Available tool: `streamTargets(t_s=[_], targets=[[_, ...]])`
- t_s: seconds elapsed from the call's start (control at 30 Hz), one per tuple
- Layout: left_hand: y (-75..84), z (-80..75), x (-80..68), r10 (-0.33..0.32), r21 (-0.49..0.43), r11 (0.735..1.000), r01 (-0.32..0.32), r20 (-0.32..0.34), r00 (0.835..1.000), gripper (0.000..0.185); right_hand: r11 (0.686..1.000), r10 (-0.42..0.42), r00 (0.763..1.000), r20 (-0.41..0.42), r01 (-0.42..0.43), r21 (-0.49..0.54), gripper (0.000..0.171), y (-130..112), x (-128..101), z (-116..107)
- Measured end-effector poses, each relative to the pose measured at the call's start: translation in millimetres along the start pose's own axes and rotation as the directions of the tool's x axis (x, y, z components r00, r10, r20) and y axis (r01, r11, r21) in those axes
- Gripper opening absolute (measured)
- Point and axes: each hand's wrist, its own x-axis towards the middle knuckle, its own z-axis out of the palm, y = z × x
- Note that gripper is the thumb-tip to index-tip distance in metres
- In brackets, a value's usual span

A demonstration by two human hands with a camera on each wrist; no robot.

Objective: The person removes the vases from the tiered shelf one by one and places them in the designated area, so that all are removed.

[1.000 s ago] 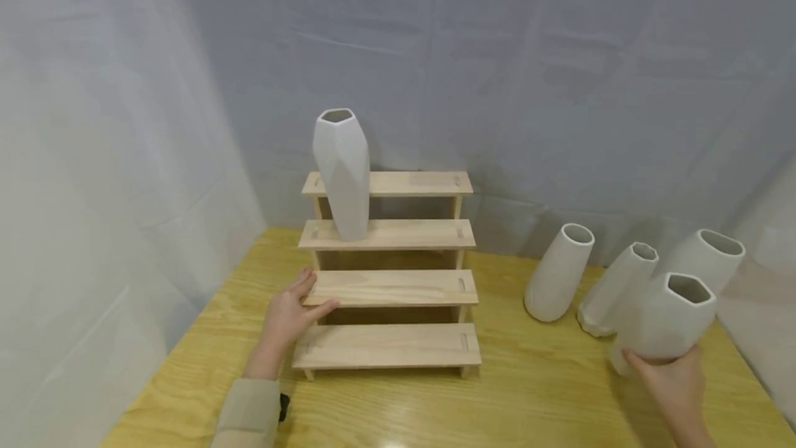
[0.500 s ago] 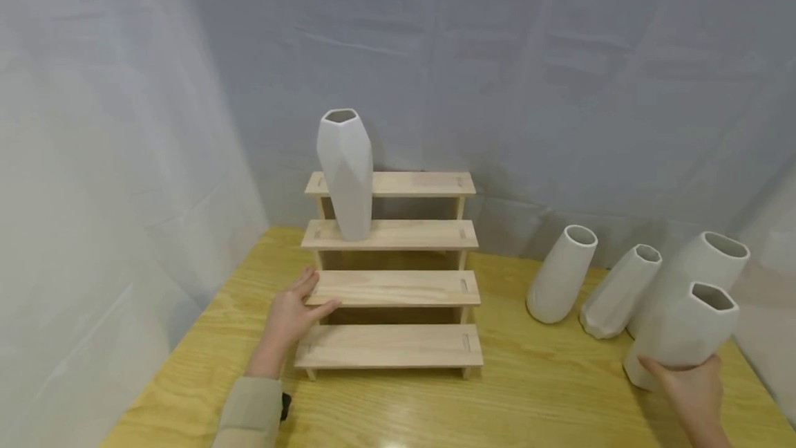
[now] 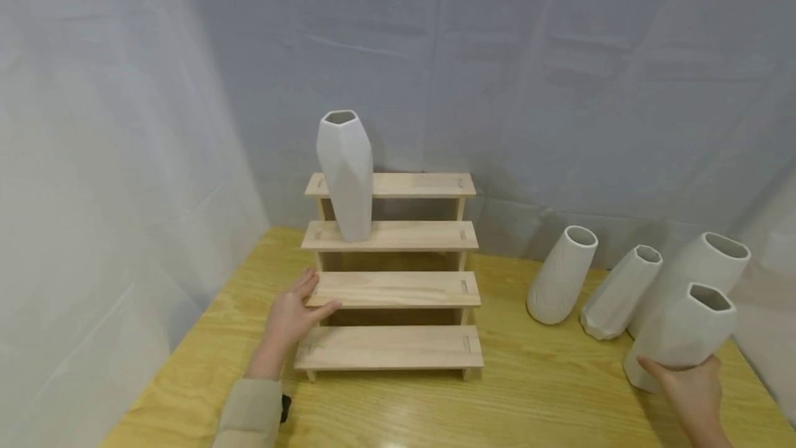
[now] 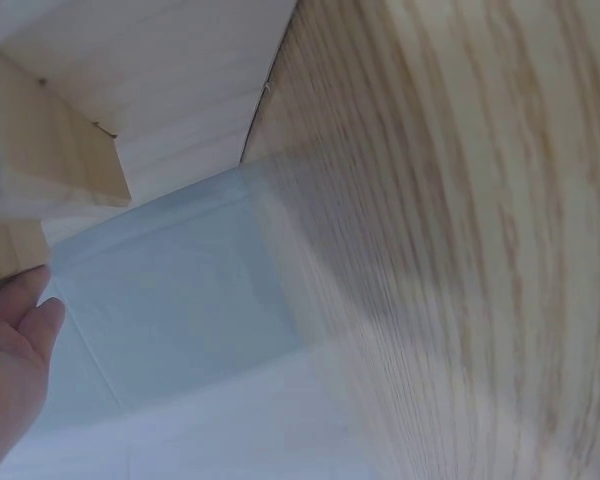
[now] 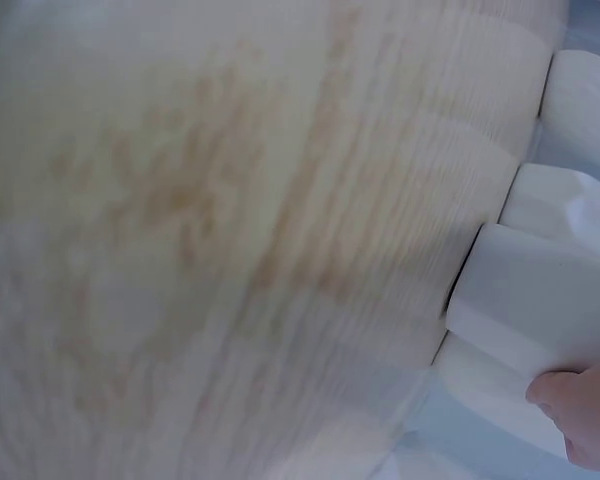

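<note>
Change: since a second ago the faceted vase (image 3: 680,334) in the right hand (image 3: 693,389) has travelled rightward, away from the stepped rack, and down to the worktop (image 3: 535,399), where its base now appears to rest; over the last half second it has scarcely stirred.
Right hand: fingers curled round the lower body of the faceted vase, thumb on its near face, seen in both the head and right wrist views.
Left hand (image 3: 292,316): fingers straight, laid flat on the left end of the stepped rack's (image 3: 392,289) second step from the bottom, thumb against its front edge, gripping nothing.
Vase in hand: right of the stepped rack, well apart from it, just in front of three white vases (image 3: 562,285).
Axis: long axis leaning, hexagonal mouth up and to the right, base toward the rack.
Progress: one tall vase (image 3: 345,175) stands upright on the rack's third step, at its left end; four vases are off the rack, so judged from this most of the work is left.
</note>
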Motion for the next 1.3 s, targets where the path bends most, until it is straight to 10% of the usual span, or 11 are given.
streamTargets(t_s=[0.27, 0.67, 1.0, 1.3], targets=[[-0.2, -2.7, -0.2, 0.000, -0.002, 1.000, -0.001, -0.017, 1.000, 0.082, 1.000, 0.001, 1.000, 0.028, -0.002, 0.031, 0.081, -1, 2, 1], [-0.4, -2.0, 1.8, 0.009, -0.009, 1.000, -0.009, -0.013, 1.000, 0.084, 0.963, -0.207, 0.977, -0.041, 0.211, 0.167, 0.047, 8, 2, 2], [-0.6, 0.3, -0.2, 0.002, -0.009, 1.000, -0.003, -0.006, 1.000, 0.083, 0.967, 0.063, 0.993, -0.100, -0.036, 0.254, 0.083, -21, -25, -18], [-1.6, 1.5, -1.1, 0.000, -0.011, 1.000, 0.000, -0.015, 1.000, 0.082, 0.944, 0.054, 0.997, -0.053, -0.034, 0.327, 0.077, -40, -57, -14]])
